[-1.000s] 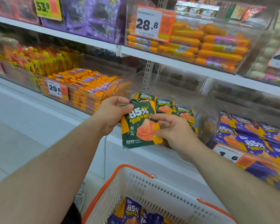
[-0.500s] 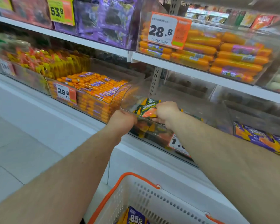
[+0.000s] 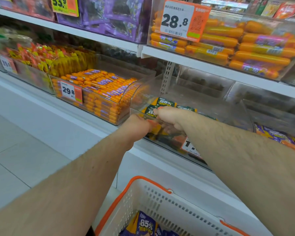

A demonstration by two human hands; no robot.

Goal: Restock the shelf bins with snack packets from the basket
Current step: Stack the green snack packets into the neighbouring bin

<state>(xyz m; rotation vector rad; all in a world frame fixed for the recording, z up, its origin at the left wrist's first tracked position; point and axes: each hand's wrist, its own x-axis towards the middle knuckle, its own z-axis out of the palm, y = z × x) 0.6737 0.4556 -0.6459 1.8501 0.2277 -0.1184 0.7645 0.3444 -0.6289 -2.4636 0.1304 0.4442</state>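
The lower shelf (image 3: pixel 85 133) carries clear bins along its front edge: a yellow-packet bin (image 3: pixel 32 79) at left, an orange-stick bin (image 3: pixel 99 106), then the green-packet bin (image 3: pixel 220 113), with purple packets (image 3: pixel 278 137) rightmost. The upper shelf (image 3: pixel 211 65) bears a sausage bin (image 3: pixel 228 43). The basket (image 3: pixel 169 210) stands on the floor (image 3: pixel 15 159).

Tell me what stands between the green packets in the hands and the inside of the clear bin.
Nothing visible does. The right hand has already reached over the front wall of the clear bin, holding green packets inside it. The left hand sits at the front wall, its fingers hidden.
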